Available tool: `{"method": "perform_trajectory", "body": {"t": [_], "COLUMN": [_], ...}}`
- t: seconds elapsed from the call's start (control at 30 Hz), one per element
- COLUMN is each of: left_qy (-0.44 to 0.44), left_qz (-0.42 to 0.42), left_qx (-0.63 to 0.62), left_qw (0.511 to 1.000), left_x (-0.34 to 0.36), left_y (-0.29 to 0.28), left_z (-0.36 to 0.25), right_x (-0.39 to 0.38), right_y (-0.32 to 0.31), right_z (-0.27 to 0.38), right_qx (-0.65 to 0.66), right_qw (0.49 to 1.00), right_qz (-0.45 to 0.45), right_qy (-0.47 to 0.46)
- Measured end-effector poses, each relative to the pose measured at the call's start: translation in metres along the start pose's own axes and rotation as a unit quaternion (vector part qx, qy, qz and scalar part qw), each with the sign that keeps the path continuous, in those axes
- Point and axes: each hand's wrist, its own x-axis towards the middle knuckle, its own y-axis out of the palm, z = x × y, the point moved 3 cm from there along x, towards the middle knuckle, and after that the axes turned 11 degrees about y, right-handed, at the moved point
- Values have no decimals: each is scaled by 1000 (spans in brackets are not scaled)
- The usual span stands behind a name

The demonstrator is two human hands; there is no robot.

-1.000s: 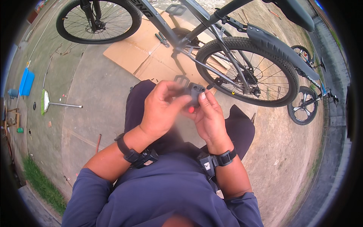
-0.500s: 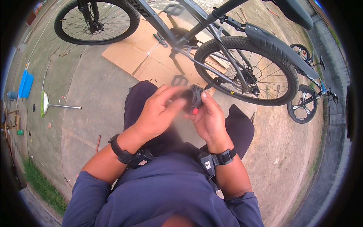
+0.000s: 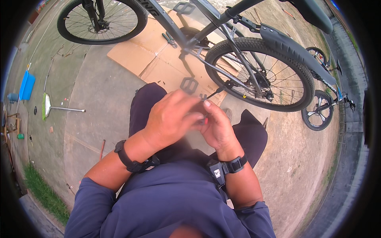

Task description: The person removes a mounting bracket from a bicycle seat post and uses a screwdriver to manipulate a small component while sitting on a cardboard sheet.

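Above the lap, between the two hands, a small dark device with a red end (image 3: 206,121) is mostly hidden by fingers. The right hand (image 3: 217,126) pinches it in a grip of thumb and fingers; the left hand (image 3: 168,119), blurred, curls against its left side, and whether that grip is closed I cannot tell. Beyond stands a grey bicycle (image 3: 174,29), its near pedal (image 3: 189,85) over flattened cardboard (image 3: 129,59) bearing pliers (image 3: 170,40). Well off left are a green-and-white broom (image 3: 47,107) and a blue basin (image 3: 27,85).
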Motion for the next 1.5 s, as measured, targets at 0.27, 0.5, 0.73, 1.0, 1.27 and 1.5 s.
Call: {"method": "perform_trajectory", "body": {"t": [0.27,0.5,0.73,1.0,1.27,1.5], "left_qy": [-7,68,109,113,89,-57], "left_qz": [-10,-3,25,75,87,218], "left_qx": [-33,13,76,77,132,263], "left_qw": [999,998,991,988,983,938], "left_x": [-5,-5,-6,-1,31,33], "left_y": [0,3,3,0,-47,-87], "left_z": [5,5,8,22,89,239], "right_x": [-1,-2,0,5,18,29], "right_y": [-4,-8,-10,-16,-46,-85], "right_z": [2,6,10,11,11,10], "right_qx": [10,-25,-52,-42,16,65], "right_qw": [1000,999,997,998,996,985], "right_qz": [-9,-32,-52,-48,-87,-153], "right_qy": [4,-13,-17,-8,19,45]}}
